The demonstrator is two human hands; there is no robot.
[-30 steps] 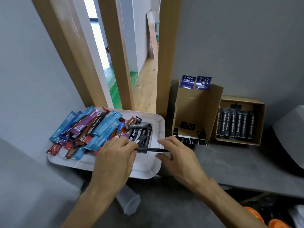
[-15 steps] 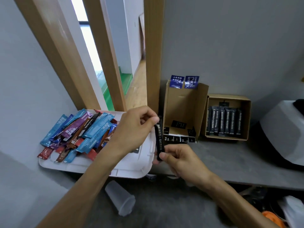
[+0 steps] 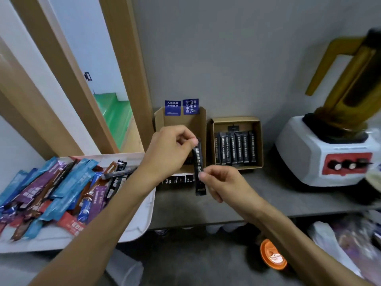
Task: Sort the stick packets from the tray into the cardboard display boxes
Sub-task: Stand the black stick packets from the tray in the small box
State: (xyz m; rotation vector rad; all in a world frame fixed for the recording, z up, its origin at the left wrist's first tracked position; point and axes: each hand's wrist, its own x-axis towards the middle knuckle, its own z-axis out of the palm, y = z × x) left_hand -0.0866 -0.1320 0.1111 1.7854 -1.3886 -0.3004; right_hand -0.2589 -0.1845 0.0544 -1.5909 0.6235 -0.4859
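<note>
Black packet (image 3: 198, 163): hanging upright before the tall cardboard box (image 3: 185, 123), at its front edge.
Left hand (image 3: 171, 150): pinching its top.
Right hand (image 3: 223, 183): pinching its lower half.
Tray rim (image 3: 147, 215): lying just left.

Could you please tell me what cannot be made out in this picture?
Head view:
Floor of the taller display box: hidden behind the left hand and the black packet.
Tray: cut off by the left edge.
Packet lettering: too blurred to read.
Blender jug: blurred, cut by the right edge.
</note>
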